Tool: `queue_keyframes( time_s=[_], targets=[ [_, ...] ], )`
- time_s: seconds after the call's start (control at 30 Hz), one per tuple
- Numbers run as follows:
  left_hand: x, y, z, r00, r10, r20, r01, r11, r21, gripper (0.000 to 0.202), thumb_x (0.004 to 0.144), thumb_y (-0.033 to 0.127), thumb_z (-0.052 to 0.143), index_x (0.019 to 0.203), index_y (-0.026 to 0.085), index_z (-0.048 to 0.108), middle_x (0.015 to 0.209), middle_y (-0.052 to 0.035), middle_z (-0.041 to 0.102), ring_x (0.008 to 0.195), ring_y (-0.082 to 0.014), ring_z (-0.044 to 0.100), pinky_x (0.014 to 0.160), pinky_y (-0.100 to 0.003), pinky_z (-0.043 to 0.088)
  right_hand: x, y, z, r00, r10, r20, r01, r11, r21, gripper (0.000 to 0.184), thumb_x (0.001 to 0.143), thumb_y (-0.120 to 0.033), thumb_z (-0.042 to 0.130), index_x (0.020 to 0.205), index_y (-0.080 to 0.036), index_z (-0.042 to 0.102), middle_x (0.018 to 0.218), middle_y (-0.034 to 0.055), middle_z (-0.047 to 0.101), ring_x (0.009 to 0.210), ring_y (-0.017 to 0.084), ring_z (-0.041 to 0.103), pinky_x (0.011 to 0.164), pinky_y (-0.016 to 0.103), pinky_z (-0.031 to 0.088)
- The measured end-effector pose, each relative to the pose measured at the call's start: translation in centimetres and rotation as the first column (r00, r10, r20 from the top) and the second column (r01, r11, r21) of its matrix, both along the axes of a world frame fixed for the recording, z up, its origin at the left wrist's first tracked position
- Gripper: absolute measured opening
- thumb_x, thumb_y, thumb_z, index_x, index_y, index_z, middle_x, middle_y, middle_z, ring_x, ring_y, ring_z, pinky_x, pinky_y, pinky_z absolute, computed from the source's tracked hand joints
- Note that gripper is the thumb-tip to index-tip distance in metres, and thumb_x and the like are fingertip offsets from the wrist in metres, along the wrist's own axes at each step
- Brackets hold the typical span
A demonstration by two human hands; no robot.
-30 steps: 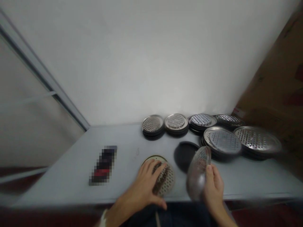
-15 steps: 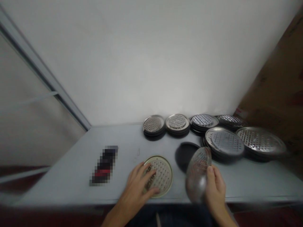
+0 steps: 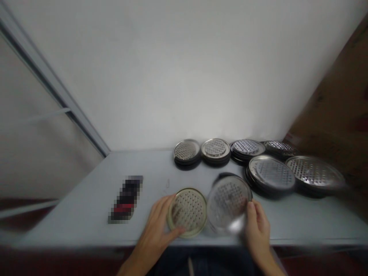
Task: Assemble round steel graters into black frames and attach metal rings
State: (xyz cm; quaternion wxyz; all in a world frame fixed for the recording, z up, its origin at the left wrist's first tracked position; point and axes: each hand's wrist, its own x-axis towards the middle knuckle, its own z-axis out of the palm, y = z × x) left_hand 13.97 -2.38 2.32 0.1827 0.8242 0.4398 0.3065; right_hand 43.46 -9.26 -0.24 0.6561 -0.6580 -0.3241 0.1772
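My left hand (image 3: 155, 226) grips the rim of a round perforated metal disc (image 3: 188, 212) with a gold-toned edge, which lies on the grey table (image 3: 80, 218). My right hand (image 3: 257, 230) holds a larger perforated steel disc (image 3: 228, 203) upright-tilted by its edge, its face towards me and blurred by motion. That steel disc hides most of a black round lid (image 3: 225, 175). Just beyond it stand stacks of perforated steel discs (image 3: 271, 173), close to my right hand.
Further stacks of perforated discs (image 3: 186, 152) line the table's back edge against a white wall (image 3: 172, 76). A pixelated dark object (image 3: 126, 199) lies left of my hands. Brown cardboard (image 3: 324, 115) stands at the right.
The steel disc has turned from nearly edge-on to face me and shifted left over the black lid. My left hand has slid left off the disc's face to its rim.
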Motion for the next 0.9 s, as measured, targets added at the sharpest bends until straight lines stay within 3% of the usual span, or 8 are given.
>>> queue_keyframes(
  time_s=[0.13,0.2,0.27,0.33,0.43,0.57,0.7,0.9],
  targets=[
    [-0.1,-0.8,2.0,0.978,0.106,0.178,-0.062,0.97,-0.234,0.044,0.096,0.048,0.057,0.133,0.023,0.059,0.114,-0.0096,0.068,0.097,-0.0244,0.067,0.084,-0.037,0.058,-0.4,0.8,1.6,0.973,0.133,0.189,-0.131,0.991,-0.024,0.04,0.1,-0.053,0.045,0.106,-0.018,0.062,0.091,0.0065,0.07,0.084,0.022,0.065,0.075,0.031,0.051],
    [0.2,-0.7,3.1,0.955,0.128,0.267,-0.022,0.931,-0.365,0.049,0.099,0.049,0.051,0.139,0.021,0.054,0.089,-0.0041,0.068,0.077,-0.0196,0.067,0.072,-0.031,0.057,-0.8,1.7,2.7,0.936,0.194,0.294,-0.196,0.98,-0.024,0.035,0.102,-0.047,0.043,0.111,-0.017,0.06,0.091,0.0075,0.072,0.082,0.022,0.067,0.071,0.03,0.052],
    [0.5,-0.1,3.9,0.938,0.116,0.326,0.04,0.899,-0.435,0.059,0.099,0.051,0.049,0.147,0.018,0.046,0.077,-0.0007,0.065,0.07,-0.0188,0.066,0.069,-0.03,0.057,-1.3,3.0,3.9,0.877,0.234,0.419,-0.245,0.969,-0.027,0.031,0.103,-0.042,0.043,0.113,-0.017,0.059,0.09,0.0079,0.073,0.078,0.022,0.069,0.068,0.029,0.052],
    [0.9,0.9,4.3,0.934,0.114,0.34,0.051,0.897,-0.44,0.065,0.097,0.054,0.05,0.15,0.017,0.043,0.086,-0.0038,0.069,0.079,-0.0209,0.069,0.077,-0.034,0.058,-1.9,4.4,4.8,0.791,0.255,0.556,-0.283,0.958,-0.037,0.027,0.103,-0.036,0.043,0.112,-0.017,0.059,0.092,0.009,0.074,0.079,0.022,0.071,0.069,0.03,0.053],
    [1.5,2.6,4.0,0.933,0.167,0.32,-0.02,0.909,-0.415,0.069,0.094,0.057,0.051,0.151,0.018,0.043,0.116,-0.0122,0.071,0.104,-0.0258,0.07,0.097,-0.041,0.053,-2.8,6.4,5.6,0.648,0.232,0.726,-0.331,0.944,-0.006,0.023,0.104,-0.026,0.041,0.109,-0.015,0.061,0.092,0.0103,0.074,0.08,0.023,0.072,0.071,0.032,0.055],
    [2.3,3.9,4.0,0.928,0.148,0.343,0.009,0.909,-0.416,0.068,0.096,0.061,0.047,0.148,0.018,0.049,0.141,-0.0146,0.062,0.134,-0.0302,0.055,0.118,-0.049,0.035,-3.9,7.9,6.0,0.503,0.192,0.843,-0.434,0.899,0.054,0.025,0.103,-0.017,0.039,0.108,-0.014,0.063,0.088,0.0113,0.073,0.076,0.024,0.071,0.068,0.033,0.056],
    [2.7,3.9,5.5,0.921,0.05,0.387,0.12,0.907,-0.403,0.064,0.099,0.062,0.041,0.146,0.02,0.052,0.151,-0.011,0.054,0.142,-0.0289,0.046,0.124,-0.048,0.024,-4.2,8.9,6.6,0.443,0.175,0.88,-0.506,0.859,0.084,0.029,0.102,-0.014,0.038,0.11,-0.016,0.066,0.09,0.0115,0.073,0.081,0.024,0.07,0.07,0.034,0.058],
    [2.5,3.5,8.0,0.907,-0.089,0.411,0.229,0.924,-0.306,0.056,0.103,0.055,0.039,0.144,0.022,0.057,0.144,-0.008,0.062,0.136,-0.0282,0.054,0.119,-0.043,0.036,-4.0,10.5,8.2,0.457,0.123,0.881,-0.543,0.823,0.166,0.03,0.103,-0.012,0.041,0.12,-0.018,0.065,0.104,0.0121,0.073,0.099,0.024,0.068,0.086,0.038,0.058]
  ],
)
